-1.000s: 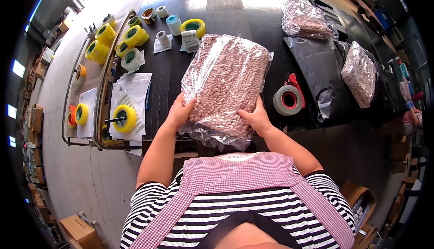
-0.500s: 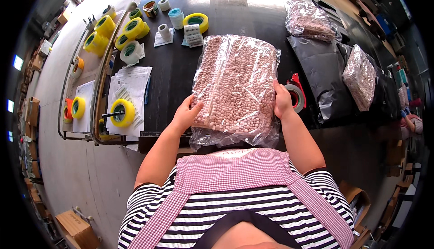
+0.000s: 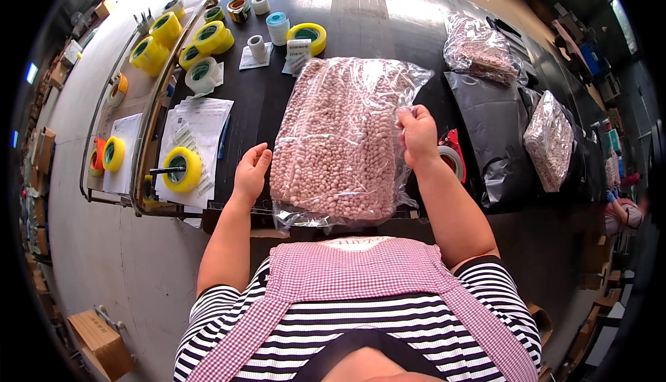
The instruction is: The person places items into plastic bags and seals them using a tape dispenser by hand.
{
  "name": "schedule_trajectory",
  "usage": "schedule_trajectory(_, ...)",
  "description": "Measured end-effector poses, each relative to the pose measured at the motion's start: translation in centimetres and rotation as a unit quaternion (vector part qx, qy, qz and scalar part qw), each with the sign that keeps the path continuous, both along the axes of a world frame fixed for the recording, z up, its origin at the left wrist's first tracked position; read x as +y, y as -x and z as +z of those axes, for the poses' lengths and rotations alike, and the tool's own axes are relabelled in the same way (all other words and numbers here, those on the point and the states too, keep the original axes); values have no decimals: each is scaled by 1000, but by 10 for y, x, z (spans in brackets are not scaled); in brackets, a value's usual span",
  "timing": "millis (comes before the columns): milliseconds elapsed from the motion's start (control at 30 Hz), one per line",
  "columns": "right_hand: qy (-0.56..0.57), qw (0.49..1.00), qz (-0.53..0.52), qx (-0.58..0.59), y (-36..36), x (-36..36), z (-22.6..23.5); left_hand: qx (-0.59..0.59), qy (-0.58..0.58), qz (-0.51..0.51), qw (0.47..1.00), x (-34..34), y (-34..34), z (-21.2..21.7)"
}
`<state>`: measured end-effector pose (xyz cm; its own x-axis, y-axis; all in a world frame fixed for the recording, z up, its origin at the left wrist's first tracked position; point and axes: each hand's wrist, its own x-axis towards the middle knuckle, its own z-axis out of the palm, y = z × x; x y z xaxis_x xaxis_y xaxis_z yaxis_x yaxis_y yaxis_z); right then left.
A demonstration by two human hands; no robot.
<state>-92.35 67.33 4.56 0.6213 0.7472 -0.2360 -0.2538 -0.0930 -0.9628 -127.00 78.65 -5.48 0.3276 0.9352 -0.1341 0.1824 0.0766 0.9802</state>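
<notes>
In front of me a clear plastic bag [image 3: 340,146] holds a folded, pinkish-beige bobbly textile, perhaps a mat. It lies at the near edge of the black table, its lower end reaching over that edge. My right hand [image 3: 417,134] pinches the bag's right side, thumb and fingers closed on the loose plastic. Just left of the bag, my left hand [image 3: 251,172] is apart from it, fingers stretched and nothing in them. A red tape dispenser [image 3: 454,151] rests on the table beside my right hand.
Left are a yellow tape roll [image 3: 182,169] on paper sheets [image 3: 198,120] and a metal rail [image 3: 161,104]. More tape rolls [image 3: 210,37] and label rolls [image 3: 257,47] stand behind. Rightward lie a black plastic parcel [image 3: 489,125] and other bagged textiles [image 3: 549,139]. Another person [image 3: 623,214] is at far right.
My left hand has let go of the bag and moved left. The right hand has moved up and left along the bag's side, and the bag has shifted left and tilted.
</notes>
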Motion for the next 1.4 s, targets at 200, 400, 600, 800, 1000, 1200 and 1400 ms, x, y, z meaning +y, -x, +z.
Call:
schedule_trajectory(200, -22, 997, -44, 60, -38, 22, 2, 159, -122, -17, 980, -31, -4, 14)
schedule_trajectory(400, -140, 968, -186, 95, -49, 48, 32, 68, -54, -9, 996, -38, 6, -12)
schedule_trajectory(600, -149, 972, 33, 181, -24, 47, 38, -52, 9, -128, 990, -45, 2, 7)
schedule_trajectory(800, -160, 963, 8, 216, -73, 38, -2, 262, -289, -237, 890, -77, -24, 46)
schedule_trajectory(1000, 90, 985, 136, -61, -40, -39, -51, 220, -297, -115, 922, -80, -31, -1)
schedule_trajectory(1200, 57, 986, 117, -104, -11, -46, -67, -16, -97, -112, 989, -65, -37, -6)
schedule_trajectory(1400, 88, 917, 144, -363, -21, -6, -31, -90, -77, 12, 993, -63, -2, -13)
